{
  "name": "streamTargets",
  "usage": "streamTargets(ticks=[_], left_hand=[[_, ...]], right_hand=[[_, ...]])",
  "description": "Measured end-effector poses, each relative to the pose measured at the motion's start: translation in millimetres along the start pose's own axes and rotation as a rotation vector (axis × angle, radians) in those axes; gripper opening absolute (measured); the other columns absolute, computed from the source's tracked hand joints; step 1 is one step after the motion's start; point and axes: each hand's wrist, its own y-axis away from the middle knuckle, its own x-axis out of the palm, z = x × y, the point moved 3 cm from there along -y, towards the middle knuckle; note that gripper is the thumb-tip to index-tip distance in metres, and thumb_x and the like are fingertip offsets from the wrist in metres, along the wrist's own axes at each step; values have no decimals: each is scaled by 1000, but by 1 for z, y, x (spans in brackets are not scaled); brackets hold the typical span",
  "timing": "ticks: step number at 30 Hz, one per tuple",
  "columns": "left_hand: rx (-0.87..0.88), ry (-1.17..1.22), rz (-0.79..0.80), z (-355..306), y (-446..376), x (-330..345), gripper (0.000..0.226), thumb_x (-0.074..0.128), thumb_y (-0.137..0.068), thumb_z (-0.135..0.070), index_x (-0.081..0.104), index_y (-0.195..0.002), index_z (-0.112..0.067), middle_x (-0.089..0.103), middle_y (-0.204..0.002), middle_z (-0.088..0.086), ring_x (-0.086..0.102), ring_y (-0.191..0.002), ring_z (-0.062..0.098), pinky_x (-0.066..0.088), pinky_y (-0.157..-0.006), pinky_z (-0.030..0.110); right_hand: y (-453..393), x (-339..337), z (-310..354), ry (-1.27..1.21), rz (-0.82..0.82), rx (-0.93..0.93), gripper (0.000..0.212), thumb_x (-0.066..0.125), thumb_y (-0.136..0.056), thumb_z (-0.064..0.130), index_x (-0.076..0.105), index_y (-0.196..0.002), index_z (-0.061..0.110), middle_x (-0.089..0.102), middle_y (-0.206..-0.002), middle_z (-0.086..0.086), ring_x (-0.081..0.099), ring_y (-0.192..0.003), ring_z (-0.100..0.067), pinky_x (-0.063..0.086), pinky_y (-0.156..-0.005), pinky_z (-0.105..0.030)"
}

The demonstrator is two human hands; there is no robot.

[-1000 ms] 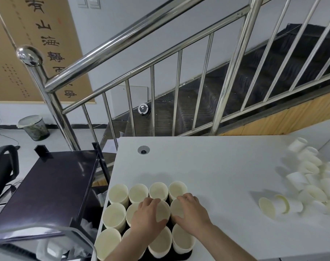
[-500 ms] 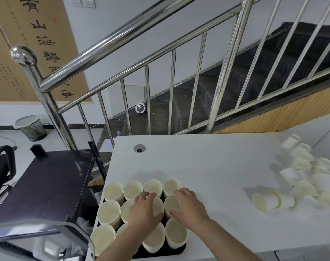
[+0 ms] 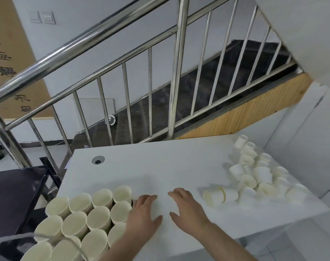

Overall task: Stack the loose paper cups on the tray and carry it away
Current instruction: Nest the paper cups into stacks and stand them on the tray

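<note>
Hands flat, fingers spread, holding nothing: left hand (image 3: 144,213) beside upright cups (image 3: 96,219), right hand (image 3: 188,210) short of loose cups (image 3: 254,178) (bare table (image 3: 160,166) ahead).

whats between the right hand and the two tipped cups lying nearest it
Nothing: the head view shows only a bare strip of white tabletop between the right hand and the two tipped-over cream paper cups, nested and lying on their sides.

Upright cream paper cups (image 3: 99,220): matt paper, smooth walls.
Loose white paper cups lying on their sides (image 3: 258,176): matt paper.
White rectangular table (image 3: 160,166): smooth, faint sheen.
Silver stair railing (image 3: 176,72): polished metal, glossy.
Dark stair treads (image 3: 207,80): rough, dull.
Tan stair side panel (image 3: 245,112): wood.
</note>
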Motion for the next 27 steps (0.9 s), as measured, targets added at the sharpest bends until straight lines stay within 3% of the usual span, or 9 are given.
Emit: streamTargets(ticks=[13,27], left_hand=[[66,29,63,-126,-19,90,60,58,-84,-41,34,-139,-34,36,-134,-17,38,-124,5,38,-99,19],[-7,23,247,-131,-113,163,68,60,-83,-44,30,-142,-30,34,-138,-12,35,-128,9,40,-99,23]], right_hand=[[58,-49,-148,46,45,139,62,54,-94,22,26,-149,24,25,-149,9,27,-137,-12,43,-100,-27],[-10,-47,-241,106,189,216,69,56,-91,13,22,-151,23,25,-151,7,20,-141,-15,42,-103,-27]])
